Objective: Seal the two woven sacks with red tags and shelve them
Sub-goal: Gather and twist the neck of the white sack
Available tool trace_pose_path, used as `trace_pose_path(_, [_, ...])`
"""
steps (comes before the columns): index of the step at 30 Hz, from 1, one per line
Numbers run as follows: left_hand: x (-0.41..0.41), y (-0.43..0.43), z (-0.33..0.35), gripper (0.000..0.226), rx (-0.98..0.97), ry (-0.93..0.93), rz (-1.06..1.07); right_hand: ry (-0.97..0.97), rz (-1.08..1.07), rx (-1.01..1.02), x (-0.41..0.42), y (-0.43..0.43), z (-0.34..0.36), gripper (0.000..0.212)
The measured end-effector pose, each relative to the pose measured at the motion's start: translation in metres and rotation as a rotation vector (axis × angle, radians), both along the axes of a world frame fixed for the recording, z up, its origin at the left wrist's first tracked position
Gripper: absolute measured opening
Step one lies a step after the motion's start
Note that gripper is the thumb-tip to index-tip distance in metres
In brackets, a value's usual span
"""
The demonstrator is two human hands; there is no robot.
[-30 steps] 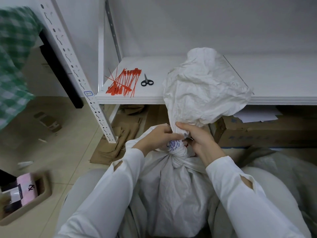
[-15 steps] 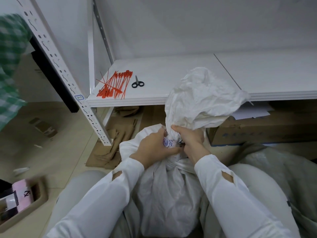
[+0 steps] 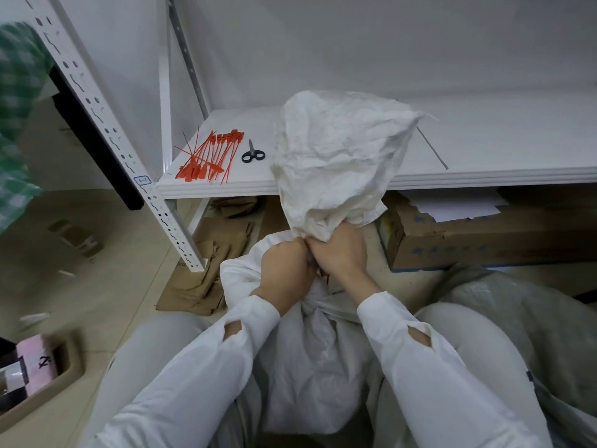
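Note:
A white woven sack [image 3: 310, 367] stands between my knees, its neck gathered and its loose top [image 3: 339, 163] puffed up in front of the shelf edge. My left hand [image 3: 286, 270] and my right hand [image 3: 339, 253] both grip the twisted neck, knuckles touching. A trace of red shows between the hands; what it is I cannot tell. A bundle of red tags [image 3: 210, 156] lies on the white shelf [image 3: 484, 147] at its left end. Part of a second greyish sack [image 3: 533, 318] lies on the floor at the right.
Black-handled scissors [image 3: 253, 154] lie beside the tags. A perforated white upright [image 3: 129, 150] stands at left. Under the shelf sit a long cardboard box [image 3: 484, 240] and flattened cardboard [image 3: 213, 253]. A tray with a pink box [image 3: 35, 363] is at lower left.
My hands have closed tighter together on the sack's neck, hiding the printed patch seen earlier. The loose top has risen and shifted. The view has tilted slightly.

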State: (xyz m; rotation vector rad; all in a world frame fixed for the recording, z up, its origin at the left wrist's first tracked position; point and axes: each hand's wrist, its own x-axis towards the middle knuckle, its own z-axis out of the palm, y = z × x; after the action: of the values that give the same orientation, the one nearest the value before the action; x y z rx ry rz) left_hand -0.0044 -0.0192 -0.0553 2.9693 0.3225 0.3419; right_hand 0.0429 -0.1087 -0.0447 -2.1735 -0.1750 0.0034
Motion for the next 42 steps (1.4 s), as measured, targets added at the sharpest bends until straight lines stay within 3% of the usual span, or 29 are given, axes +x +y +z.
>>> trace_pose_path(3, [0.009, 0.012, -0.002, 0.025, -0.182, -0.041, 0.035, 0.124, 0.096, 0.094, 0.000, -0.006, 0.005, 0.027])
trace_pose_path(6, [0.015, 0.022, -0.009, 0.034, -0.375, -0.038, 0.047, 0.285, 0.159, 0.316, 0.004, -0.013, 0.004, 0.026])
trace_pose_path(10, [0.023, 0.028, -0.020, 0.055, -0.797, -0.086, 0.051, 0.538, -0.036, 0.737, 0.008, -0.025, -0.002, 0.013])
trace_pose_path(15, [0.026, 0.025, -0.020, 0.051, -1.101, -0.056, -0.050, 0.660, -0.078, 0.783, 0.013, -0.024, -0.013, 0.035])
trace_pose_path(18, [0.027, 0.029, -0.016, 0.042, -1.211, 0.003, -0.154, 0.609, -0.023, 0.771, 0.017, -0.020, -0.009, 0.022])
trace_pose_path(20, [0.027, 0.033, -0.013, 0.040, -1.207, 0.010, -0.172, 0.622, 0.035, 0.789, 0.018, -0.023, -0.003, 0.013])
trace_pose_path(25, [0.019, 0.032, -0.003, 0.014, -1.177, 0.035, -0.239, 0.603, 0.086, 0.752, 0.015, -0.028, 0.009, 0.027])
trace_pose_path(33, [0.015, 0.034, 0.001, 0.020, -1.109, 0.109, -0.302, 0.443, 0.024, 0.642, 0.013, -0.022, 0.014, 0.036])
trace_pose_path(36, [0.018, 0.038, 0.002, 0.055, -1.083, 0.221, -0.266, 0.385, -0.064, 0.671, 0.013, -0.021, 0.015, 0.033])
trace_pose_path(38, [0.015, 0.040, 0.001, 0.060, -1.008, 0.343, -0.309, 0.384, -0.118, 0.699, 0.015, -0.022, 0.014, 0.033])
trace_pose_path(42, [0.016, 0.043, -0.011, 0.090, -0.535, 0.510, -0.399, 0.360, -0.130, 0.717, 0.018, -0.024, 0.015, 0.037])
